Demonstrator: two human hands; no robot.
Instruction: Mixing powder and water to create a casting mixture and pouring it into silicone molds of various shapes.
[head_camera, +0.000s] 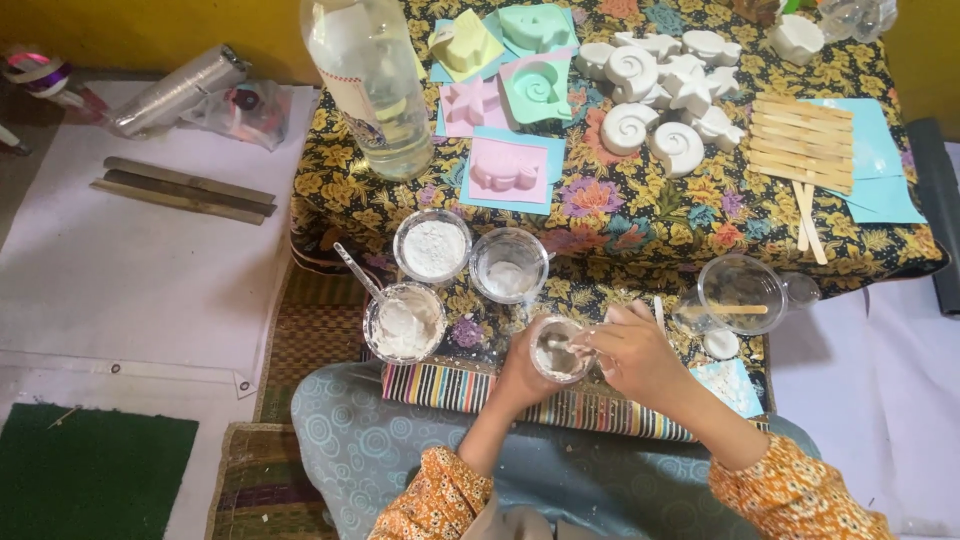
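While the left hand (522, 378) wraps its fingers round a small clear cup (558, 352) at the table's near edge, the right hand (640, 358) pinches a stirrer in it. Big clear bottle (372, 80), white label strip with red edge, stands far left; pastel moulds (520, 90) beside it.

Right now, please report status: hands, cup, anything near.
Left hand grips small clear cup. Right hand holds stirrer in it. Powder cups close behind, wide cup at right.
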